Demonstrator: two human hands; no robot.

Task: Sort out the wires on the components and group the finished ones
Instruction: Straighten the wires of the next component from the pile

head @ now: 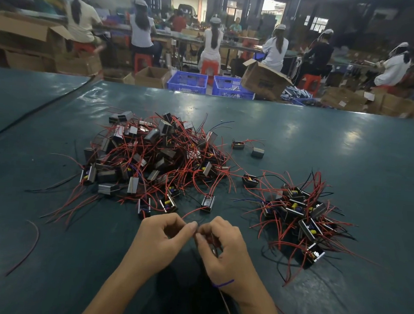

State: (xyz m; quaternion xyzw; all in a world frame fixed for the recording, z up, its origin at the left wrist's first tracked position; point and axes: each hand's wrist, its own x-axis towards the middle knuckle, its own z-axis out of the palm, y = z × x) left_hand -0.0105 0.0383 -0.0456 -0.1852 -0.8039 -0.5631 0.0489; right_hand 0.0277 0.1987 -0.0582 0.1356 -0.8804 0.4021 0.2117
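Observation:
A big tangled pile of small metal components with red and black wires (pixel 157 158) lies in the middle of the green table (pixel 324 140). A smaller group of the same components (pixel 299 217) sits to the right. My left hand (pixel 161 239) and my right hand (pixel 221 246) meet at the table's near edge, fingertips together, pinching thin wires. A red wire (pixel 189 213) rises from the pinch toward a single component (pixel 207 202). My right hand's curled fingers hide a small dark part; a blue wire (pixel 224 283) crosses my right wrist.
Two stray components (pixel 248 148) lie behind the piles and one (pixel 249 180) between them. A loose red wire (pixel 29 245) curls at the left. Beyond the table's far edge stand blue crates (pixel 186 82), cardboard boxes and several seated people.

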